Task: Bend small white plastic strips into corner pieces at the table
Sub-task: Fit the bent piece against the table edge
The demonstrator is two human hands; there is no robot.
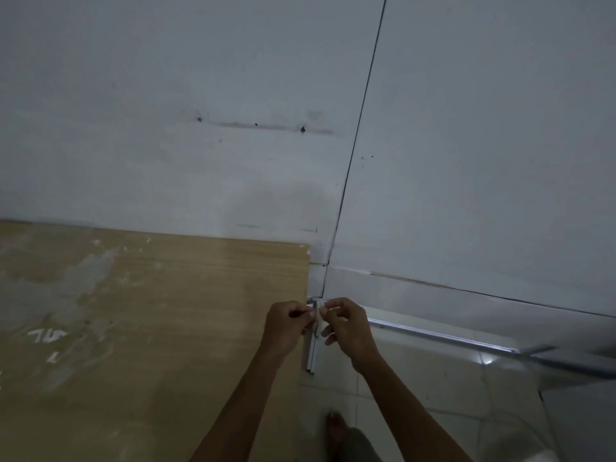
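Note:
A small white plastic strip (319,311) is pinched between my two hands, just off the right edge of the wooden table (150,311). My left hand (288,325) grips its left end with thumb and forefinger. My right hand (346,323) grips the right end with curled fingers. Most of the strip is hidden by my fingers, and its shape cannot be made out.
White profile pieces (312,355) stand upright against the table's right edge below my hands. A long white rail (443,338) lies on the tiled floor along the wall. My foot (336,428) is on the floor. White walls rise behind.

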